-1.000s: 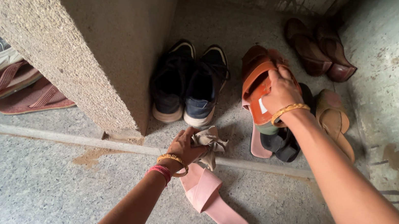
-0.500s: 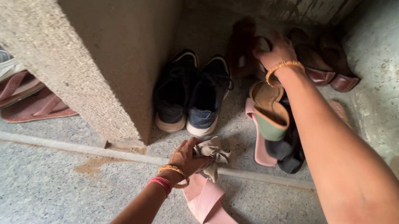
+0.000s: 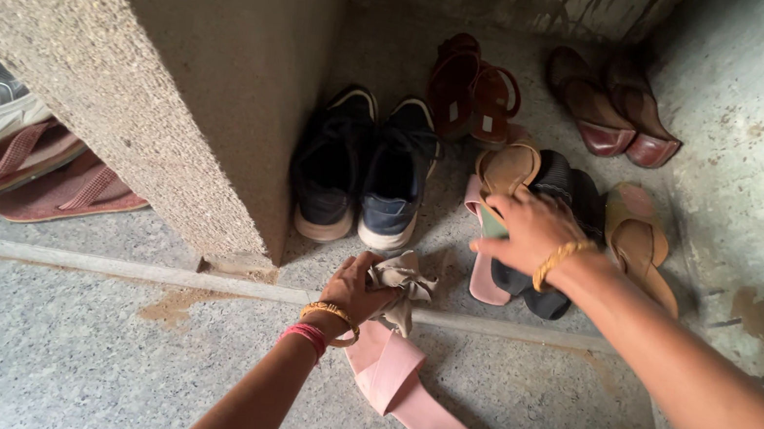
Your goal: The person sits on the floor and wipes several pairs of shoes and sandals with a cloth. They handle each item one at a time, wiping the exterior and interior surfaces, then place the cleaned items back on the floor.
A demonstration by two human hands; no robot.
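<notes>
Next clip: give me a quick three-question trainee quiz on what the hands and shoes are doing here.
1. True or false: the left hand holds a crumpled beige cloth.
2. Which shoe is the right hand on? A) the tan sandal with green-edged sole B) the dark sneakers C) the pink slide
3. Fill in: the reddish-brown strappy sandals stand at the back, just left of the ____ closed shoes.

Key: 1 true; 2 A; 3 brown.
</notes>
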